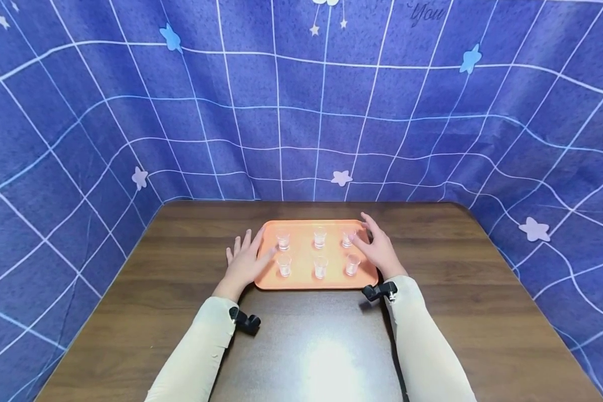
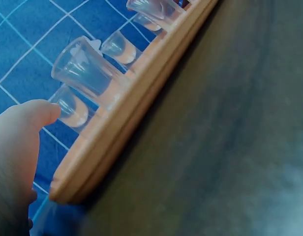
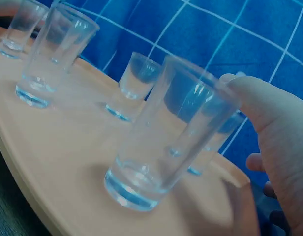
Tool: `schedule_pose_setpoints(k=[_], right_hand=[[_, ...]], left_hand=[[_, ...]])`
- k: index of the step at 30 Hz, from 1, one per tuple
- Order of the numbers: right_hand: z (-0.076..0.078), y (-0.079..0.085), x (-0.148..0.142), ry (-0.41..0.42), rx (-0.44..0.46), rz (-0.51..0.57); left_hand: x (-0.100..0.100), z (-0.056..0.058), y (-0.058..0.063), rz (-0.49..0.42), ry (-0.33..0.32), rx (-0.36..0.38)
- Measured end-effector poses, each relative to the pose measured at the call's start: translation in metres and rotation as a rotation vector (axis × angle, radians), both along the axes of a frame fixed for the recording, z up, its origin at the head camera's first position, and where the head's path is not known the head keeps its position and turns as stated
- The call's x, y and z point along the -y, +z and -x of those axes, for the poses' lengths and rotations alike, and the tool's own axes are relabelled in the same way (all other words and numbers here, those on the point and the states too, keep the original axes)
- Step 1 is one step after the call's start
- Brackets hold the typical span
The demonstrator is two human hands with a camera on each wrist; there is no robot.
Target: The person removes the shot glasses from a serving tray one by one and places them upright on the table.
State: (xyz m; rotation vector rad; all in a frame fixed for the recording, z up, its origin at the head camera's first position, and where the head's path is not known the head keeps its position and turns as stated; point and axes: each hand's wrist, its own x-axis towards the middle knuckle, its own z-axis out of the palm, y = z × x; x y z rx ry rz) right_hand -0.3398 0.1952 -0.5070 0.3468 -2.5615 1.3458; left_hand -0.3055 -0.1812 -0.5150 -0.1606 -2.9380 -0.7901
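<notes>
An orange tray (image 1: 301, 248) lies on the wooden table with several small clear shot glasses in two rows, all upright. My left hand (image 1: 243, 264) is at the tray's left edge, fingers spread and straight, thumb reaching over the rim near the left shot glasses (image 1: 284, 266). At the right edge my right hand (image 1: 381, 251) has its fingers extended, its thumb beside the far right shot glass (image 1: 348, 239). Whether that thumb touches the glass I cannot tell. Larger in the right wrist view stands the near right shot glass (image 3: 141, 167), with the right thumb (image 3: 250, 93) behind its rim.
A dark brown table (image 1: 181, 268) extends around the tray. Behind and along the sides hangs a blue curtain (image 1: 301, 128) with white grid lines and stars. Black wrist cameras (image 1: 245, 321) sit on both pale sleeves. Bright glare marks the table's front.
</notes>
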Motion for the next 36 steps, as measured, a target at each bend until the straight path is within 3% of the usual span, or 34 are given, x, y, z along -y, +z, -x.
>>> schedule_pose_setpoints(k=[6, 12, 21, 30, 36], right_hand=[[0.003, -0.005, 0.002, 0.020, -0.017, 0.058], [0.002, -0.005, 0.007, 0.065, -0.019, 0.085], [0.007, -0.012, 0.008, 0.066, -0.054, 0.027], [0.010, -0.016, 0.008, 0.067, -0.173, -0.093], [0.011, -0.017, 0.008, 0.033, -0.177, -0.155]], left_hand=[[0.003, -0.005, -0.004, 0.001, 0.004, 0.030], [0.004, -0.006, -0.009, 0.089, 0.013, 0.041], [0.003, -0.006, -0.011, 0.132, 0.002, 0.067], [0.001, -0.005, -0.011, 0.150, 0.002, 0.064], [0.001, -0.004, -0.011, 0.156, 0.002, 0.075]])
